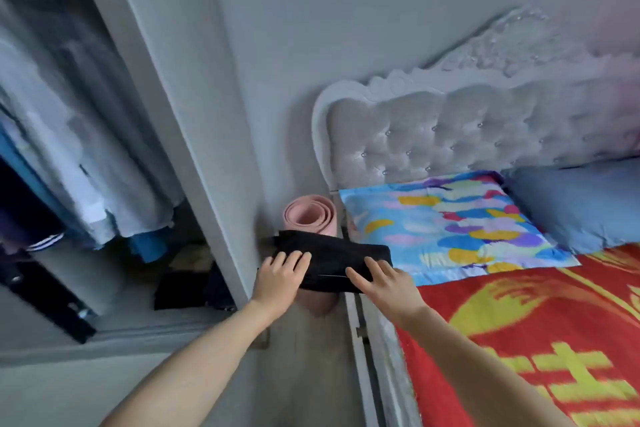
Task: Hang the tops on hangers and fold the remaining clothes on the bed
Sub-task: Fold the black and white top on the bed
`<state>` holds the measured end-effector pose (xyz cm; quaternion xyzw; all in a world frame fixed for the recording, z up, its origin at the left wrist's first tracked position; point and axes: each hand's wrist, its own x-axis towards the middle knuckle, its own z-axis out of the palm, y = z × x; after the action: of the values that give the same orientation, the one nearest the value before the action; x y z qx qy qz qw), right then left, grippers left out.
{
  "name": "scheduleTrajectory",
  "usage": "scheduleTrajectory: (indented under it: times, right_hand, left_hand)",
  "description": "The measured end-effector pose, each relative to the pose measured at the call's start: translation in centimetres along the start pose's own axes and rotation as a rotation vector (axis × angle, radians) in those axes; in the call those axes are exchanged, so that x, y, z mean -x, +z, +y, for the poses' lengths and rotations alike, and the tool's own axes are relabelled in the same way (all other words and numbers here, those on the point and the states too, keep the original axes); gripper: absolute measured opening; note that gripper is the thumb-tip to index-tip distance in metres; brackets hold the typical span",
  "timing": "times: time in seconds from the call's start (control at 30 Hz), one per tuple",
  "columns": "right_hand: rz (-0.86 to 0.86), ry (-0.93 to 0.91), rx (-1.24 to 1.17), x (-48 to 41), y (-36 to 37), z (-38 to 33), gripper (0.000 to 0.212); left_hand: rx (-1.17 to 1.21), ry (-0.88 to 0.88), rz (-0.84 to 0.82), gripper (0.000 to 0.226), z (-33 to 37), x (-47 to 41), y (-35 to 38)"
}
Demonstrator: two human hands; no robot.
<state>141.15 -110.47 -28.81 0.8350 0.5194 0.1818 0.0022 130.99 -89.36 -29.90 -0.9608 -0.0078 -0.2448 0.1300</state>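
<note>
A folded black garment [332,258] is held flat between both my hands, in the air over the gap beside the bed's left edge. My left hand [282,276] grips its left end and my right hand [382,282] grips its right end, fingers lying on top. The bed [519,340] with a red and yellow cover fills the lower right. To the left stands an open wardrobe [69,149] with several pale and blue clothes hanging inside.
A rolled pink mat [310,215] stands on the floor between the wardrobe and the bed, just behind the garment. A colourful pillow [450,222] and a blue pillow [581,201] lie against the tufted white headboard [467,135]. Dark items [187,288] sit on the wardrobe floor.
</note>
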Motion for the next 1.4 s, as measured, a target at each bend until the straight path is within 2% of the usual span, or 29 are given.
scheduleTrajectory:
  times: [0.07, 0.1, 0.17, 0.2, 0.33, 0.43, 0.53, 0.67, 0.83, 0.97, 1.13, 1.2, 1.3, 1.33, 1.4]
  right_hand:
    - [-0.005, -0.086, -0.022, -2.6, -0.4, -3.1, 0.093]
    - [-0.026, -0.130, -0.023, -3.6, -0.8, -4.4, 0.085]
    - [-0.024, -0.207, -0.037, -6.2, -1.0, -7.7, 0.062]
    - [-0.034, -0.228, -0.029, -7.0, -0.6, -8.6, 0.062]
    - [-0.165, -0.305, -0.028, -12.7, 1.0, -16.1, 0.101]
    - [-0.172, -0.367, -0.057, -16.9, 1.3, -22.7, 0.105]
    - [-0.204, -0.432, -0.081, -21.1, 2.1, -29.3, 0.102]
    - [-0.307, -0.449, -0.145, -24.2, 4.3, -35.4, 0.113]
    - [-0.414, -0.448, -0.200, -26.9, 7.3, -39.1, 0.113]
    - [-0.506, -0.441, -0.220, -29.1, 11.1, -40.5, 0.114]
    - [-0.549, -0.480, -0.283, -33.9, 17.3, -41.9, 0.111]
    - [-0.559, -0.469, -0.326, -36.8, 20.3, -42.6, 0.108]
    - [-0.536, -0.509, -0.338, -40.3, 24.4, -43.7, 0.104]
    - [-0.530, -0.500, -0.332, -41.7, 26.3, -44.1, 0.099]
    - [-0.531, -0.512, -0.313, -43.5, 29.2, -44.7, 0.092]
  left_hand:
    - [0.008, -0.092, -0.083, 0.069, -2.8, 3.1, -0.8]
    - [0.006, -0.135, -0.096, 0.073, -3.8, 4.4, -1.2]
    - [-0.016, -0.202, -0.123, 0.075, -6.5, 7.1, -1.9]
    - [-0.011, -0.226, -0.150, 0.073, -7.2, 7.9, -2.1]
    - [-0.029, -0.368, -0.264, 0.063, -13.9, 14.1, -2.7]
    - [-0.037, -0.424, -0.278, 0.059, -19.6, 19.2, -2.6]
    - [-0.075, -0.457, -0.230, 0.037, -25.4, 24.4, -1.8]
    - [-0.073, -0.490, -0.213, 0.038, -30.2, 29.3, -0.6]
    - [-0.038, -0.496, -0.238, 0.045, -33.6, 32.2, 2.3]
    - [0.012, -0.540, -0.366, 0.047, -35.6, 33.0, 5.3]
    - [0.083, -0.601, -0.561, 0.080, -39.5, 32.8, 10.4]
    - [0.094, -0.626, -0.650, 0.074, -42.2, 32.4, 13.1]
    - [0.015, -0.549, -0.654, 0.038, -46.1, 31.7, 17.0]
    - [-0.003, -0.543, -0.633, 0.036, -47.6, 31.6, 18.9]
    - [-0.020, -0.510, -0.597, 0.048, -49.4, 31.5, 22.2]
